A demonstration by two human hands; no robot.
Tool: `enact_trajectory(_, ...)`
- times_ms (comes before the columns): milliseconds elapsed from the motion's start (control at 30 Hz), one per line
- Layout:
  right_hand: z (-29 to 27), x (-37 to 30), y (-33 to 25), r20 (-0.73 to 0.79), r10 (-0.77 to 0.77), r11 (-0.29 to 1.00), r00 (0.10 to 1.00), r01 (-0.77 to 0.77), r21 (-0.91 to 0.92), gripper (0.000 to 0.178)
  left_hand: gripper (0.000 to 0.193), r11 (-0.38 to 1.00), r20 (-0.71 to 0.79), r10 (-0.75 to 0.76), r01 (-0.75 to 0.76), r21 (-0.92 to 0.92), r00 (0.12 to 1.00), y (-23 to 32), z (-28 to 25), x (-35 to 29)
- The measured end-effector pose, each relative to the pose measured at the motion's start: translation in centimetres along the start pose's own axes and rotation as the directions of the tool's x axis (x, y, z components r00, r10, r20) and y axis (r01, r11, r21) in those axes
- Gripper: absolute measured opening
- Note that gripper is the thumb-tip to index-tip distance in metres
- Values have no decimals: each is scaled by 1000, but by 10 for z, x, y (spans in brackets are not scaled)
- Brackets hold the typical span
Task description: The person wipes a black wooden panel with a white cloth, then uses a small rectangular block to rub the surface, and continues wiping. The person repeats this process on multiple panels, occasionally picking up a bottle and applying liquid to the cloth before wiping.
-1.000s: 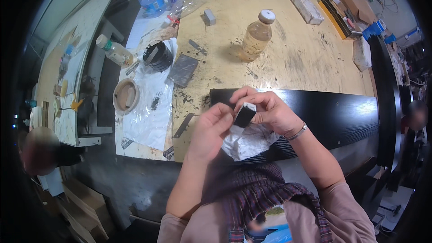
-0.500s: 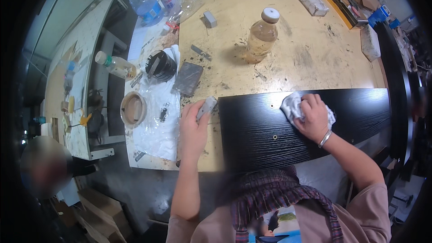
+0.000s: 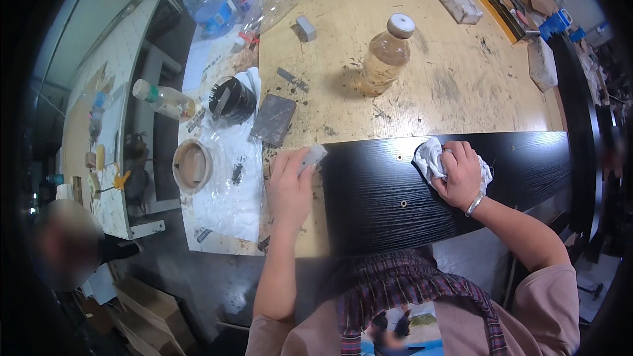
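Note:
A long black wood-grain board (image 3: pixel 369 217) with small brass-coloured inserts in its face lies along the near side of the table. My right hand (image 3: pixel 459 175) is closed around a crumpled white cloth (image 3: pixel 430 156) and presses it onto the board, right of its middle. At the board's left end, my left hand (image 3: pixel 289 181) grips a small grey block (image 3: pixel 315 154) between thumb and fingers. The block sits against the board's far left corner; whether they touch, I cannot tell. Behind the board stands a capped bottle of pale yellowish liquid (image 3: pixel 384 59).
Left of my left hand are a dark flat pad (image 3: pixel 273 120), a black-stained cup (image 3: pixel 232 99) and a round shallow dish (image 3: pixel 192 165) on plastic sheeting. Another grey block (image 3: pixel 306 28) lies farther back. A white-wrapped block (image 3: pixel 454 0) and an open box (image 3: pixel 504 10) occupy the far right.
My left hand has moved slightly right, and the grey block in it has turned and come to the board's corner. My right hand and the cloth have barely shifted.

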State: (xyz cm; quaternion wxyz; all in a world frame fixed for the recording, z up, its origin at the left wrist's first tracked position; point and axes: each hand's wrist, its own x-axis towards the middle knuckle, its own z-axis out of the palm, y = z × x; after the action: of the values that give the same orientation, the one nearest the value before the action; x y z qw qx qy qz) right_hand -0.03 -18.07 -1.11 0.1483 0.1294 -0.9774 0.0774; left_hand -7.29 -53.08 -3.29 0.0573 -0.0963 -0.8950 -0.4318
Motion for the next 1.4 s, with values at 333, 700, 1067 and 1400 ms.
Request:
enact_trajectory(333, 1, -1, 1, 21, 9, 1000, 1000, -9, 3, 36, 30, 999, -18, -42, 42, 2, 999, -4, 3, 11)
enact_trajectory(700, -2, 3, -4, 13, 80, 995, 997, -80, 58, 52, 31, 997, 14, -49, 50, -65, 999, 2, -5, -8)
enact_trajectory(1067, 7, 19, -7, 37, 146, 989, 989, -146, 18, 51, 30, 1000, -37, -5, 4, -25, 999, 6, -2, -5)
enact_trajectory(1400, 6, 17, -12, 3, 128, 992, 992, -128, -18, 50, 29, 1000, -62, 14, -13, 20, 998, 9, -1, -6)
